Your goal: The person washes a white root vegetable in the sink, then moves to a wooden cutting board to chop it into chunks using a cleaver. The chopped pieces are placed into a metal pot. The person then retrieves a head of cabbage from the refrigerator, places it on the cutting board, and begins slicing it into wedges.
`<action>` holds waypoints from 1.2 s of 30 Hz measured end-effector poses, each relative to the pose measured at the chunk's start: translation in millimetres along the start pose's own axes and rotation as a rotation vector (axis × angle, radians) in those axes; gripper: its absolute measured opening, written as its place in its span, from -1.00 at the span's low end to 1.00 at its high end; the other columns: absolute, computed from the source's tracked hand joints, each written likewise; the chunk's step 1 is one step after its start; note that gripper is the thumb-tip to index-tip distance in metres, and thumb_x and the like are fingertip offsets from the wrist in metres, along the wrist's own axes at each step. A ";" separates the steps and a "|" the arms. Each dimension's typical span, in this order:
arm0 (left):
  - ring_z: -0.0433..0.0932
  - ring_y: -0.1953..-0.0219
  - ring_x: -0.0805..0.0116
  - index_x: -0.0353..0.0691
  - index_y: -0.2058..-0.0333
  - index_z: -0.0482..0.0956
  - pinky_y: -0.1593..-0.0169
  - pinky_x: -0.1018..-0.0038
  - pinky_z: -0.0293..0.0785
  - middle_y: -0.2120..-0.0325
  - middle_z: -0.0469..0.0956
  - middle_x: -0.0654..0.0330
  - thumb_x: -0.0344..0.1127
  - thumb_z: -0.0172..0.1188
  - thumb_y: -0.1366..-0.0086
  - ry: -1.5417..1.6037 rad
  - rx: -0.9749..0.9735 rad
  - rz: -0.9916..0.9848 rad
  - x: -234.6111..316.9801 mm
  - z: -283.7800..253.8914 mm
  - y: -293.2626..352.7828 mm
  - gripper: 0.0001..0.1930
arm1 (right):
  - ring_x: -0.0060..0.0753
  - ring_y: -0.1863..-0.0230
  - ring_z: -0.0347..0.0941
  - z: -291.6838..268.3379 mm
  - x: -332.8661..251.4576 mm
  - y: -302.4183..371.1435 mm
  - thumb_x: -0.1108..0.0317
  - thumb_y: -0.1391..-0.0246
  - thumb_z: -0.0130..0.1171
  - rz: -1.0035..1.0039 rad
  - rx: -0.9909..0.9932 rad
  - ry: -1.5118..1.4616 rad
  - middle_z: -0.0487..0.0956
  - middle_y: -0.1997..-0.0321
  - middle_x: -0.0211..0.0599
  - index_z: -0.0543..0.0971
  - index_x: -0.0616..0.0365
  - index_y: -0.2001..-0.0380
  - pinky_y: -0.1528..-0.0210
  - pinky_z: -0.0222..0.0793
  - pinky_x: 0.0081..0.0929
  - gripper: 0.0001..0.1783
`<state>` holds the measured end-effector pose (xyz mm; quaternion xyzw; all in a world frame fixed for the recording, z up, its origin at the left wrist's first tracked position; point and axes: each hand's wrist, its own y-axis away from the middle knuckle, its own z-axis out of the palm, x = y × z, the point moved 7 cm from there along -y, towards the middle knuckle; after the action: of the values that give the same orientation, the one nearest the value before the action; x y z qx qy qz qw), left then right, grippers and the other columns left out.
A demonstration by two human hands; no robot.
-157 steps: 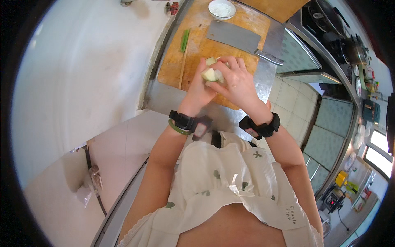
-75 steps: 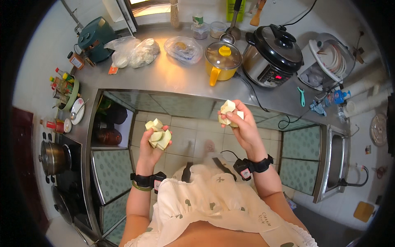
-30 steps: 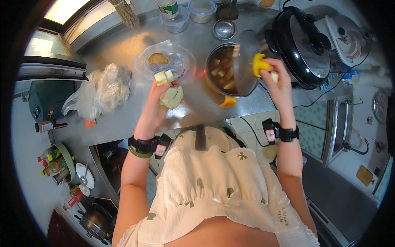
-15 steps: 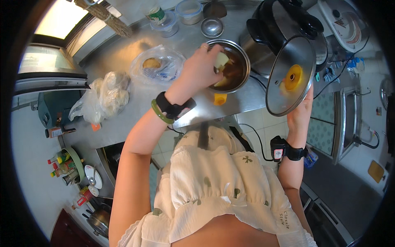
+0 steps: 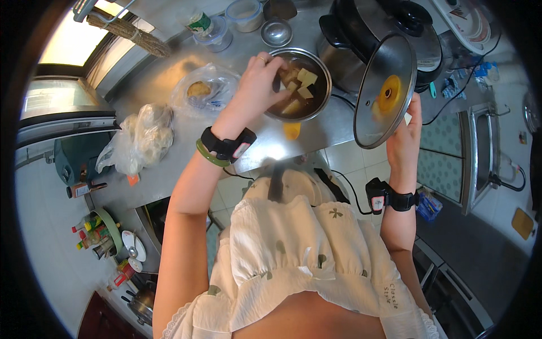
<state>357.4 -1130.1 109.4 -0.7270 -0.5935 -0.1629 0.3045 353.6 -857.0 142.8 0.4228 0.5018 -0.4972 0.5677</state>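
Observation:
My left hand (image 5: 258,85) is over the left rim of a steel pot (image 5: 329,85), thumb and fingers apart with nothing visible between them. Inside the pot, several pale, chunky food pieces (image 5: 305,77) sit in brown liquid. To the right, my right hand (image 5: 404,135) holds a glass pot lid (image 5: 370,116) tilted up on edge beside the pot. A round yellow fitting (image 5: 389,93) shows at the lid's middle. My right fingers are partly hidden behind the lid.
A clear plastic bag (image 5: 223,93) with a brownish, round item (image 5: 199,88) lies left of the pot, near another filled bag (image 5: 144,138). A steel ladle (image 5: 276,34) and lidded containers (image 5: 214,37) stand behind. A large dark-lidded cooker (image 5: 370,28) is at the back right.
The pale pieces that were at my left fingers are now in the pot. My left hand has drawn back left toward the rim; the right still holds the lid up.

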 end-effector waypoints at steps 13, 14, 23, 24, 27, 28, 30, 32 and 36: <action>0.33 -0.04 0.03 -0.18 0.16 0.42 -0.12 0.32 0.31 0.10 0.34 0.07 -0.39 0.36 0.13 0.078 -0.212 0.024 -4.4 25.3 -3.6 -0.51 | -0.65 0.12 0.35 7.4 0.4 -3.9 0.41 -0.20 0.04 -0.023 -0.020 0.046 0.45 0.17 -0.41 0.38 0.12 0.02 0.10 0.37 -0.61 -0.72; 0.33 -0.05 0.03 -0.18 0.14 0.42 -0.12 0.32 0.31 0.08 0.34 0.07 -0.41 0.34 0.12 0.100 -0.224 0.038 -3.8 26.6 -3.5 -0.51 | -0.65 0.12 0.35 6.7 0.5 -4.1 0.41 -0.20 0.04 -0.031 -0.017 0.063 0.45 0.17 -0.41 0.38 0.12 0.02 0.11 0.38 -0.61 -0.72; 0.52 0.16 0.13 -0.22 0.16 0.41 0.11 0.36 0.43 0.22 0.51 0.09 -0.45 0.22 -0.03 0.274 -0.103 -0.092 -19.6 -6.9 -5.6 -0.65 | -0.62 0.16 0.40 11.7 -2.1 -0.2 0.42 -0.21 0.02 -0.017 0.028 0.090 0.46 0.17 -0.37 0.37 0.12 0.03 0.13 0.42 -0.57 -0.74; 0.55 0.22 0.15 -0.24 0.17 0.41 0.17 0.37 0.45 0.28 0.55 0.10 -0.43 0.21 -0.06 0.287 -0.087 -0.167 -24.3 -9.7 -5.9 -0.68 | -0.61 0.16 0.40 13.3 -2.1 -1.3 0.42 -0.21 0.02 -0.016 0.013 0.073 0.46 0.17 -0.36 0.37 0.12 0.03 0.13 0.43 -0.56 -0.74; 0.57 0.35 0.21 -0.29 0.22 0.41 0.29 0.39 0.45 0.43 0.56 0.11 -0.35 0.22 -0.14 0.168 -0.107 -0.226 -30.9 -7.8 -6.1 -0.73 | -0.60 0.16 0.41 19.0 -2.0 -2.4 0.42 -0.20 0.02 -0.005 -0.022 0.032 0.46 0.17 -0.36 0.37 0.12 0.03 0.14 0.44 -0.56 -0.74; 0.55 0.34 0.18 -0.29 0.24 0.41 0.27 0.39 0.45 0.40 0.54 0.06 -0.26 0.27 -0.13 0.209 -0.155 -0.213 -31.4 -0.6 -7.1 -0.69 | -0.60 0.16 0.41 19.5 -1.3 -3.2 0.41 -0.21 0.02 0.001 -0.022 0.028 0.46 0.17 -0.36 0.37 0.12 0.03 0.14 0.45 -0.55 -0.74; 0.53 0.31 0.17 -0.27 0.24 0.42 0.24 0.38 0.45 0.37 0.52 0.05 -0.24 0.28 -0.12 0.177 -0.166 -0.089 -21.8 12.0 -3.2 -0.68 | -0.59 0.16 0.41 21.9 -1.3 -3.7 0.41 -0.21 0.02 0.001 -0.033 0.030 0.46 0.17 -0.36 0.37 0.11 0.03 0.15 0.45 -0.55 -0.74; 0.47 0.18 0.16 -0.24 0.22 0.44 0.14 0.36 0.43 0.29 0.45 0.05 -0.26 0.34 -0.05 0.149 -0.194 0.027 -3.8 17.5 -1.2 -0.64 | -0.59 0.15 0.42 23.4 -2.2 -4.2 0.40 -0.21 0.02 -0.014 -0.048 0.043 0.46 0.18 -0.36 0.37 0.10 0.03 0.16 0.46 -0.53 -0.74; 0.43 0.09 0.14 -0.23 0.21 0.45 0.04 0.37 0.39 0.23 0.44 0.10 -0.37 0.36 0.03 0.285 -0.205 0.079 -2.5 25.8 0.0 -0.62 | -0.59 0.15 0.42 26.9 -5.4 -4.8 0.39 -0.21 0.03 -0.028 -0.058 0.033 0.47 0.18 -0.36 0.37 0.10 0.03 0.17 0.47 -0.52 -0.74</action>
<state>353.5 -1115.6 88.3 -0.7465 -0.4956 -0.3118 0.3161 352.9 -883.4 151.9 0.4071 0.5311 -0.4831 0.5646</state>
